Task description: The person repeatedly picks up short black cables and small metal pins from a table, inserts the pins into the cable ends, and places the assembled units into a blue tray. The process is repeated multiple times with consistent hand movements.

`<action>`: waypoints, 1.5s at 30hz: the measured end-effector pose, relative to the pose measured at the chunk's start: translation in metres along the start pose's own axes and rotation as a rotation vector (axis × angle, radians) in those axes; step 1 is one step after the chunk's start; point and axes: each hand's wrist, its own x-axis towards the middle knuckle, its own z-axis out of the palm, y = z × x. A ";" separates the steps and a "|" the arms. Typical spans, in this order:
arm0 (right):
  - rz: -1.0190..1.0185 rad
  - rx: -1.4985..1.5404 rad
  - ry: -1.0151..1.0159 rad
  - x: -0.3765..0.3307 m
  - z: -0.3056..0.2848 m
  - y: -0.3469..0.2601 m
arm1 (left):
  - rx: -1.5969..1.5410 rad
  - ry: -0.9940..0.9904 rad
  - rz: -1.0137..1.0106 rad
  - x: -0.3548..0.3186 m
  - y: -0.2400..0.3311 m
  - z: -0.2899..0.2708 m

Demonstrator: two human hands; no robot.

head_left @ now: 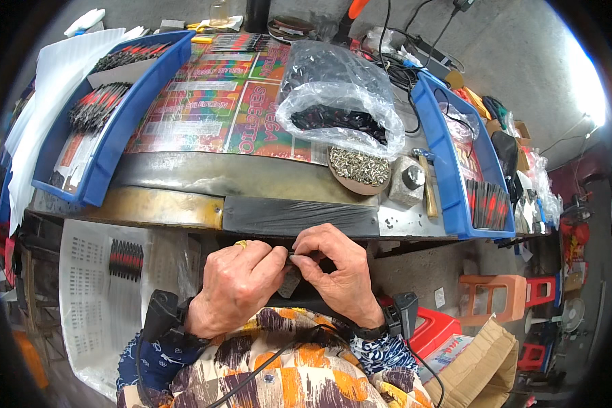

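A small dark piece (290, 253) is held between the left hand (238, 280) and the right hand (336, 266), just off the near edge of the surface (183, 173). It is pinched by both, each grip closed at thumb and fingers; only a blackish, narrow bit is exposed, its full shape being hidden by the fingertips.

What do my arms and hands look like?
Both the left hand and right hand are bare. The left wears a gold-coloured ring. Each wrist has a black strap with a boxy black device; thin black cables run nearby. The sleeves are blue with white print.
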 end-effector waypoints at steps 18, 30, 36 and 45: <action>0.490 0.464 0.056 -0.007 0.006 0.002 | -0.010 0.060 -0.003 0.001 0.001 0.002; 0.476 0.619 0.033 -0.011 0.010 0.009 | -0.057 0.069 -0.040 0.002 0.002 0.002; 0.448 0.632 0.033 -0.012 0.009 0.011 | -0.069 0.051 -0.051 0.004 0.002 0.001; 0.462 0.644 0.027 -0.013 0.010 0.011 | -0.041 0.013 -0.035 0.000 0.001 0.001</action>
